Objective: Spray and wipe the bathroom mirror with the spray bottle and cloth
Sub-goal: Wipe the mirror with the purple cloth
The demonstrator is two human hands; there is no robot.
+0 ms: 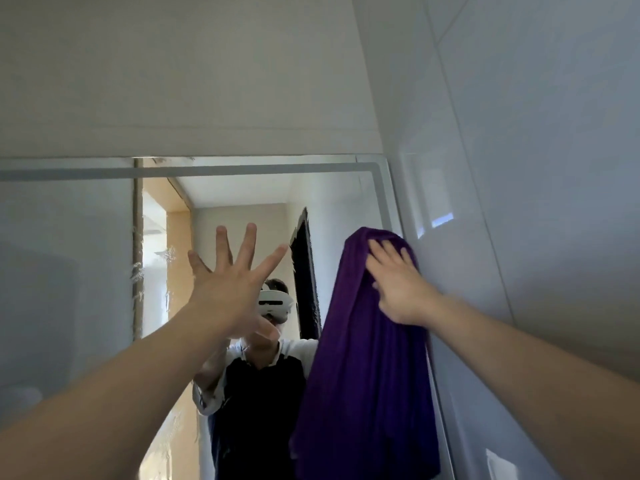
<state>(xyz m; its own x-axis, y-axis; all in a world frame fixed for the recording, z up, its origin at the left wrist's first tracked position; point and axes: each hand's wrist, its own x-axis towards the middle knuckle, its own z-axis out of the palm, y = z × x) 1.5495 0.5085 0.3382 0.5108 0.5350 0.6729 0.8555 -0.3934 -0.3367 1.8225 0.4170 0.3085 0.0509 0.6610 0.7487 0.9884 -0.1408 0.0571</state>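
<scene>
Fig.: wiping stage, mirror upper-right corner. The right hand point(398, 289), centre-right of frame, presses a purple cloth point(363, 358) flat against the mirror point(69, 271) w/ fingers nearly straight; no curled grip visible, the cloth's upper end is pinned under palm and fingers while the rest hangs down the glass beside the mirror's right edge. The left hand point(232, 282), frame centre, is fully spread, fingers splayed, holding nothing; whether it touches the glass cannot be told. Spray bottle: not in view. Wet streaks/droplets point(138, 271) show centre-left of frame, approx. along a vertical line, so spraying judged done at least in part. Wiping judged under way; streaked area left of centre looks not yet wiped. Lower mirror out of frame, state unknown. Tiled wall point(536, 168) fills the right side.
</scene>
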